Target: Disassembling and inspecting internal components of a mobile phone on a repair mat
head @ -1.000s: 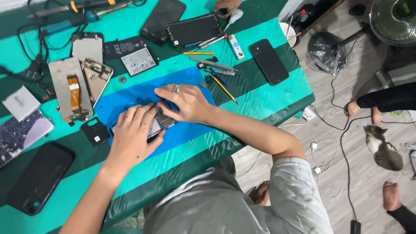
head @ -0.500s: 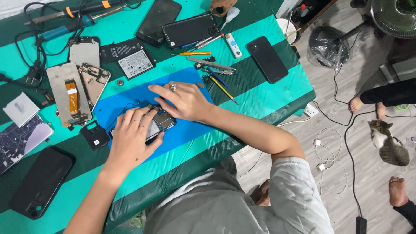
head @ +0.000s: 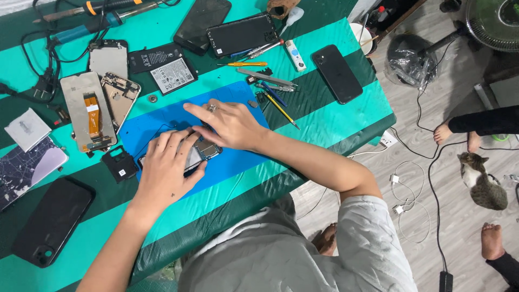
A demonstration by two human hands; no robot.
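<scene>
Item 1: opened smartphone w/ exposed grey-and-copper internals [head: 199, 151], lying on a blue rectangular work mat [head: 238, 167] near mid-table. Mostly covered by both hands; only a strip of its inside shows betw. them.

Item 2: left hand [head: 168, 167], palm down, fingers spread flat over the phone's left part, pressing on it. Not closed round it; thumb lies along the lower edge.

Item 3: right hand [head: 230, 123], ring on 1 finger, laid across the phone's upper right end. Fingers extended and together, pointing left. Whether fingertips pinch a part underneath: cannot tell, hidden.

Item 4: table w/ teal-and-dark-green striped cover [head: 335, 121], bearing the mat.

Nearby stock:
- 1 small black plastic frame piece [head: 120, 165], just left of the mat.
- 1 silver phone back panel w/ orange flex cable [head: 87, 112], left of the mat; 1 bare phone chassis [head: 120, 96] beside it.
- 2 flat phone batteries [head: 165, 66], above the mat.
- 1 black smartphone, face down [head: 336, 73], right of the mat, well apart from the hands.
- 1 dark smartphone [head: 51, 219], lower left.
- Metal tweezers and thin screwdrivers, approx. 5 pcs [head: 267, 81], at the mat's upper right corner.

Floor, right side: 1 tabby cat [head: 481, 184], white charger cables [head: 403, 189], another person's bare feet [head: 492, 240].
</scene>
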